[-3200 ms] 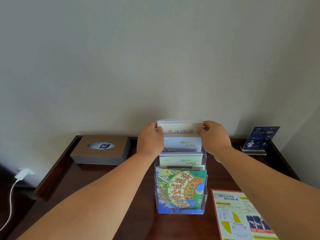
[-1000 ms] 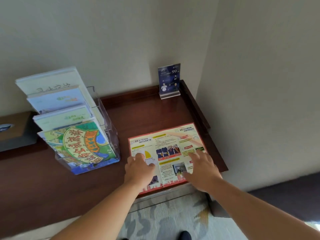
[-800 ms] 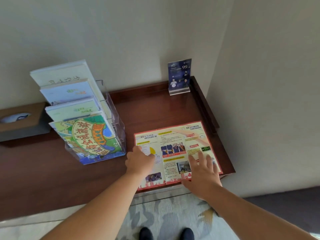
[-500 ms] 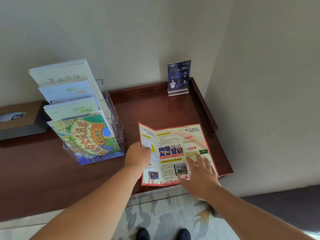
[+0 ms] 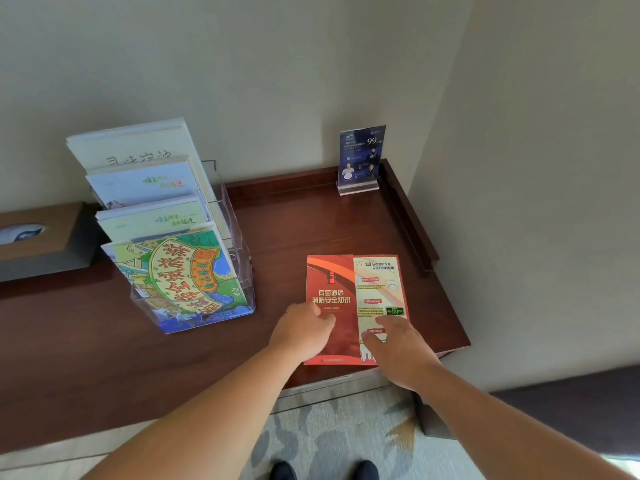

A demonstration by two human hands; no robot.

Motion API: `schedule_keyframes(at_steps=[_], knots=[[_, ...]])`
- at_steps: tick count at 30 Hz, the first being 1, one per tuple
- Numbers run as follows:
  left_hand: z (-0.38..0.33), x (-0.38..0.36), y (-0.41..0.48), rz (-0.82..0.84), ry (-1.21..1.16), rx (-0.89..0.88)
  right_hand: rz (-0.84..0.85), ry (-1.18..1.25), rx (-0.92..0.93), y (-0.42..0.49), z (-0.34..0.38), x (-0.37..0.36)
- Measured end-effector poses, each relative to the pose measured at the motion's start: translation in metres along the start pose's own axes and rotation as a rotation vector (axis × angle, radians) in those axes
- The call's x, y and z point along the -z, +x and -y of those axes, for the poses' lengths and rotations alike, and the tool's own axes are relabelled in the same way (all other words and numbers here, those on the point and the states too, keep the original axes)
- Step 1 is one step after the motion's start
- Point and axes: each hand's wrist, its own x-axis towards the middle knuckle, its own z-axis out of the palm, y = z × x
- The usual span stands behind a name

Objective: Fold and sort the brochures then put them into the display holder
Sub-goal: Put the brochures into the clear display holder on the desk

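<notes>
A red and cream brochure [image 5: 356, 292] lies on the dark wooden table [image 5: 294, 230] near its front right corner. Its left panel is folded over, so the red cover faces up beside one cream panel. My left hand [image 5: 304, 332] presses on the red panel's lower left. My right hand [image 5: 398, 344] rests with straight fingers on the cream panel's lower end. To the left stands a clear tiered display holder [image 5: 239, 258] filled with several brochures, the front one a green illustrated map brochure [image 5: 180, 275].
A blue sign in a clear stand [image 5: 360, 157] is at the back right corner. A brown tissue box [image 5: 38, 233] sits at the left edge. Walls close in behind and to the right. A raised rim runs along the table's back and right sides.
The left hand has folded the brochure's left panel over to the right and now presses it flat. The right hand stayed on the right panel. Earlier both hands left the holder.
</notes>
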Motion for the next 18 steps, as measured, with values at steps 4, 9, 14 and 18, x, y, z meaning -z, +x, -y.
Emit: schedule_keyframes(at_steps=[4,9,14,18], knots=[[-0.003,0.003,0.003,-0.051,-0.297,0.184,-0.015,0.001,-0.001,-0.001,0.003,-0.003],[-0.007,0.003,0.008,-0.034,-0.606,0.374,-0.016,0.041,0.021,-0.003,0.003,-0.006],[-0.02,0.009,-0.002,0.023,-0.85,0.292,-0.044,0.208,0.036,0.0,0.011,0.002],[-0.029,0.024,-0.009,0.12,-1.13,0.231,-0.115,0.526,0.039,0.004,0.024,0.024]])
